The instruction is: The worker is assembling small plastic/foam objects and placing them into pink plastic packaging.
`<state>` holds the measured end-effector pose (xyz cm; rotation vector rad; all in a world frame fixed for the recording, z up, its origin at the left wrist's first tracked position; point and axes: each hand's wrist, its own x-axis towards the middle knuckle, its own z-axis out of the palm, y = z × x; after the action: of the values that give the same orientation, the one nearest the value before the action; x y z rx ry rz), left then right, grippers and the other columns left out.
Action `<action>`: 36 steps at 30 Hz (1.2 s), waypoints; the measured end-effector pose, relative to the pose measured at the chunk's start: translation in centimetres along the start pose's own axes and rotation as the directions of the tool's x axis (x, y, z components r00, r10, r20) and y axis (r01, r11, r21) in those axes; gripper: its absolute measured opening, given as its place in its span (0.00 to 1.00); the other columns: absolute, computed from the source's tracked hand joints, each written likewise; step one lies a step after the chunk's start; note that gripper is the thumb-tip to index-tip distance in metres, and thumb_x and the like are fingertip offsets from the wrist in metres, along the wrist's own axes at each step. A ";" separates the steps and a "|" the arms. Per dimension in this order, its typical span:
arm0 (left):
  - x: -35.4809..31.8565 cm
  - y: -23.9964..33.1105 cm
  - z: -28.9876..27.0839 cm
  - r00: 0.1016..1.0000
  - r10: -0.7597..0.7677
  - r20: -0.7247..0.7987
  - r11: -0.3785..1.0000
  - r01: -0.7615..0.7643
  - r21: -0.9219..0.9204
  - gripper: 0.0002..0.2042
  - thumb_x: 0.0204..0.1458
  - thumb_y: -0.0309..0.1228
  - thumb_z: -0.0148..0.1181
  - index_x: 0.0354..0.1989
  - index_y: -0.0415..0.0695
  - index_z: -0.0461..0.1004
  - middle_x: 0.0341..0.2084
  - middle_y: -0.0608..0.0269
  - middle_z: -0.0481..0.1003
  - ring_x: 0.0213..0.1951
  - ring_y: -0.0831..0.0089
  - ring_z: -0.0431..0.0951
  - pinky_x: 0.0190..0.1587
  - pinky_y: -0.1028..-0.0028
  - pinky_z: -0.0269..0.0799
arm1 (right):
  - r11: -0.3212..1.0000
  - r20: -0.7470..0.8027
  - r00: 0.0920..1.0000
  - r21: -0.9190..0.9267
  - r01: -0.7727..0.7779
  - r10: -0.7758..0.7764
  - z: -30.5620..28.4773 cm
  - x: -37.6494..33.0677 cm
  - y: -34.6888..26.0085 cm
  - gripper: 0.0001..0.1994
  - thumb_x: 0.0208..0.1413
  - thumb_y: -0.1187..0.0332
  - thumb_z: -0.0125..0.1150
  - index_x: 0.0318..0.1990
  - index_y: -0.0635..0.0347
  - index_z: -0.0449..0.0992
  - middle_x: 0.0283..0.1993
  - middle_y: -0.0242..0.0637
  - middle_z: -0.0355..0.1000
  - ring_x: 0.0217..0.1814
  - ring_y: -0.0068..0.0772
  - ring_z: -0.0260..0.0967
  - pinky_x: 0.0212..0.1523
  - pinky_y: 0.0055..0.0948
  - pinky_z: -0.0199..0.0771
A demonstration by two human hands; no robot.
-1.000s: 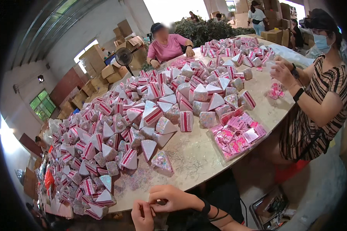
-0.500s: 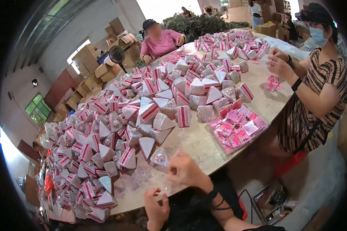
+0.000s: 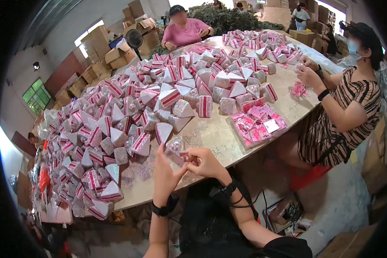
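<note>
My left hand [image 3: 167, 175] is raised at the table's near edge, fingers stretched upward and the thumb reaching toward my other hand. My right hand [image 3: 205, 163] is beside it, thumb and index finger bent together in a pinch. The two hands meet at the thumbs, and anything pinched there is too small to make out. Just behind them a glittery cake-slice ornament [image 3: 175, 144] lies on the table, partly hidden by my fingers. Another slice with a white triangular face [image 3: 163, 132] stands right beyond my left fingertips.
A large heap of pink-and-white cake-slice ornaments [image 3: 129, 107] covers the table's left and middle. To the right lies a clear bag of pink tags [image 3: 258, 124]. A masked co-worker [image 3: 352, 99] sits at the right, another in pink [image 3: 187, 32] at the far side. Cartons [image 3: 116, 56] stand behind.
My left hand has risen from below the table edge to meet my right hand. The right hand's fingers have turned toward the left. The whole view has shifted slightly.
</note>
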<state>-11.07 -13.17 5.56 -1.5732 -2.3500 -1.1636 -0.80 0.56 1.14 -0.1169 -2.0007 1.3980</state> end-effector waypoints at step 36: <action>-2.6 -0.1 5.4 0.878 0.234 -0.417 0.971 -0.185 0.155 0.35 0.40 0.38 0.72 0.58 0.42 0.63 0.54 0.56 0.66 0.56 0.53 0.65 0.57 0.57 0.60 | 0.998 -0.080 0.997 0.063 -0.007 0.012 -1.4 0.3 -2.2 0.05 0.38 0.80 0.60 0.24 0.67 0.70 0.50 0.55 0.75 0.21 0.14 0.64 0.26 0.18 0.67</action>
<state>-8.14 -11.74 0.50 -1.3238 -1.8743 -1.1658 0.41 0.94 3.42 -0.1522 -1.8910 1.4381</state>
